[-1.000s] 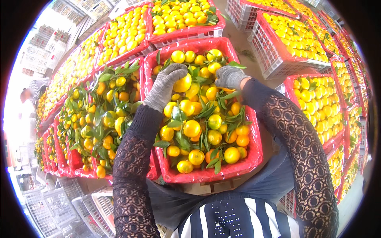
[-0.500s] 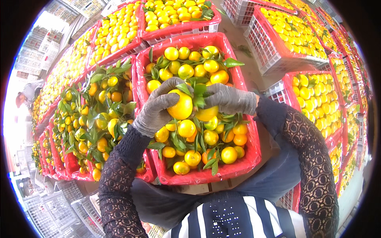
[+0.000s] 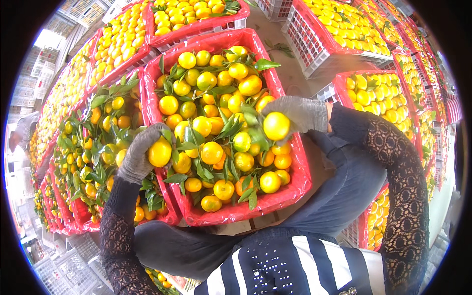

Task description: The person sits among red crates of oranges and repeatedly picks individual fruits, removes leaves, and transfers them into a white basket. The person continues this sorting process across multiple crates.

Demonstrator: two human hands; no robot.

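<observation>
- Head view: two grey-gloved hands, one fruit apiece.
- Left grip (image 3: 141,155): fingers curled in, closed to fruit width on the first orange (image 3: 160,152). Fruit sits right of the palm, under the bent fingers, most of its face exposed.
- That one's by the left rim of the middle crate (image 3: 246,212), red liner; green leaves just beside it.
- Right grip (image 3: 300,115): closed on the second orange (image 3: 276,126). Fruit at the left end of the hand, fingers behind it; thumb hidden, can't tell where it presses.
- That one's near the crate's right rim. Blurred leaves (image 3: 253,122) left of it; can't tell if attached.
- Held fruits well apart; loose oranges (image 3: 212,153) and leaves fill the crate between them.
- Leafy crate (image 3: 170,214) just left. Right crate (image 3: 339,84), oranges in rows, past the right wrist.
</observation>
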